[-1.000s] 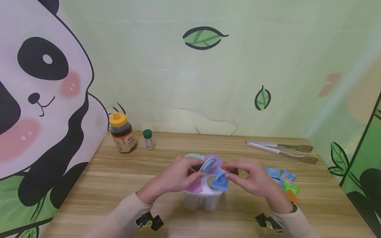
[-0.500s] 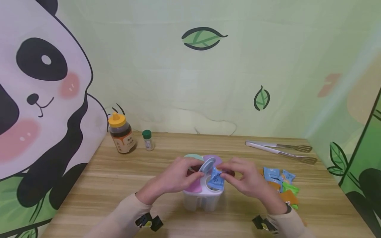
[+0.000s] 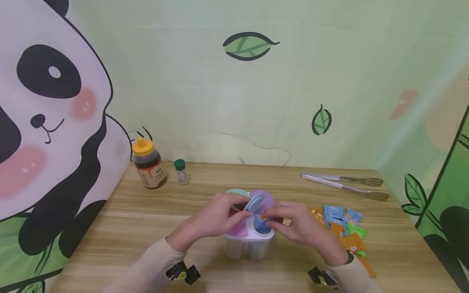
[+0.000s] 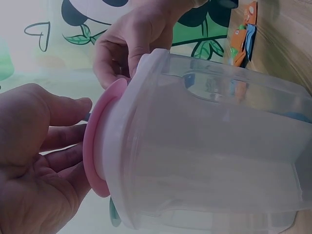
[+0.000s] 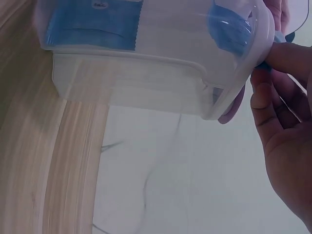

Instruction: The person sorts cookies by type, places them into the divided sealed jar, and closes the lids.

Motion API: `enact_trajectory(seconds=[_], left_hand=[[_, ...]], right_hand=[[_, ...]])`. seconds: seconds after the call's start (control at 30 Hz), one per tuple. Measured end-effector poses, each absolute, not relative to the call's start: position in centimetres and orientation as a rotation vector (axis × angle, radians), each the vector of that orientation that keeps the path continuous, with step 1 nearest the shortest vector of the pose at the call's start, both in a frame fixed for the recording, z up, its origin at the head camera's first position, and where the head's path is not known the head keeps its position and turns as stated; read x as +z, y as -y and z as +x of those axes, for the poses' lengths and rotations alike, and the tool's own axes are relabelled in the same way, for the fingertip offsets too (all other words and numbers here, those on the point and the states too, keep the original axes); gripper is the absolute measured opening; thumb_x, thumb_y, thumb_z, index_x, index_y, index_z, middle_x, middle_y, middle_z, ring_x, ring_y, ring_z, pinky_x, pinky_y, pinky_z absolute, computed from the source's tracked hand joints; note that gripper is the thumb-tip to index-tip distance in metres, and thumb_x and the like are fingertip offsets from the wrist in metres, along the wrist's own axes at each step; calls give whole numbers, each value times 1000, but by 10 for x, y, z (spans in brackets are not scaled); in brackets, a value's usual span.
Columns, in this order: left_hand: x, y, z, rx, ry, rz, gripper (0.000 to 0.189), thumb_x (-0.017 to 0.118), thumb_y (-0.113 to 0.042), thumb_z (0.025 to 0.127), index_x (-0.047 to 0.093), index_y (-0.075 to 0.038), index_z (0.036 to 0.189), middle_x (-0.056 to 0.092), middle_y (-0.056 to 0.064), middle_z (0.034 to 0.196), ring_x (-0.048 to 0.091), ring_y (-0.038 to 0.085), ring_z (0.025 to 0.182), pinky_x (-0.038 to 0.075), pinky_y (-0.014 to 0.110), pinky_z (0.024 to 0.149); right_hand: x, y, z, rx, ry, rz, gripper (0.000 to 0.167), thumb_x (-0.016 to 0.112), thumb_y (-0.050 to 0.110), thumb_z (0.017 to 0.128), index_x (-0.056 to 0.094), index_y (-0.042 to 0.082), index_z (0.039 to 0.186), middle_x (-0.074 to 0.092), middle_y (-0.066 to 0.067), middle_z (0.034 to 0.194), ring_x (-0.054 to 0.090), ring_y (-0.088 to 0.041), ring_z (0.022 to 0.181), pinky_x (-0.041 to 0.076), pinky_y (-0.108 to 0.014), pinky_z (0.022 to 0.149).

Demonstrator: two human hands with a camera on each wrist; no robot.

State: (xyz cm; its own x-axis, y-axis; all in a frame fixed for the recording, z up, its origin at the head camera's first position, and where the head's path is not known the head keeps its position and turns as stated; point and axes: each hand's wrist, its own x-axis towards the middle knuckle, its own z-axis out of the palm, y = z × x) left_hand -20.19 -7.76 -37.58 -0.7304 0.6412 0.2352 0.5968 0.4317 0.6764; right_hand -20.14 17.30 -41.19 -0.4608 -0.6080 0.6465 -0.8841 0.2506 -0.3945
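A clear storage box (image 3: 244, 248) with a white top and round coloured lids stands upright on the table. My left hand (image 3: 216, 215) holds the raised pale blue lid (image 3: 255, 202) between thumb and fingers, over the pink lid (image 4: 100, 146). At the uncovered round opening my right hand (image 3: 298, 224) pinches the upper end of a blue snack packet (image 3: 261, 225). Most of that packet hangs inside the box, seen through the wall in the right wrist view. Another blue packet (image 5: 95, 24) lies at the bottom. The purple lid (image 3: 264, 198) and mint green lid (image 3: 237, 191) are down.
Right of the box lie several orange packets (image 3: 352, 241), blue packets (image 3: 333, 211) and green packets (image 3: 356, 230). A yellow-capped honey bottle (image 3: 149, 167) and a green-capped shaker (image 3: 181, 171) stand back left. White-handled metal utensils with slotted heads (image 3: 344, 186) lie back right.
My right hand has moved left and slightly down, lowering the blue packet from in front of the opening into it. The left hand keeps the lid raised in the same place.
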Motion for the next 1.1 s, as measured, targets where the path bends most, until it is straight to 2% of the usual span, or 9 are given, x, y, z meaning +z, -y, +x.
enact_trajectory(seconds=[0.23,0.43,0.67,1.1], left_hand=[[-376,78,-201,1180,-2618,1127,26,64,-14,94,67,-6,118,71,8,110,70,15,96,55,16,80],[-376,78,-201,1192,-2618,1114,24,64,-14,95,67,-7,117,71,6,108,70,14,96,55,17,80],[-375,79,-201,1201,-2610,1100,24,64,-13,94,67,-7,118,71,6,109,70,15,97,55,17,81],[-375,80,-201,1182,-2618,1080,25,64,-14,94,67,-6,118,71,5,108,69,12,96,54,16,80]], right_hand=[[-408,-173,-203,1053,2185,1449,29,79,-5,75,75,14,96,72,-1,94,66,-11,78,53,-13,62],[-405,-175,-206,963,2220,1520,30,70,-8,78,77,15,96,66,3,94,60,-7,80,52,-13,66],[-403,-179,-207,886,2230,1576,35,60,-15,72,75,15,81,61,0,96,59,-11,84,50,-13,72],[-401,-180,-205,949,2255,1524,43,57,-18,71,74,16,90,67,1,98,63,-13,90,53,-18,75]])
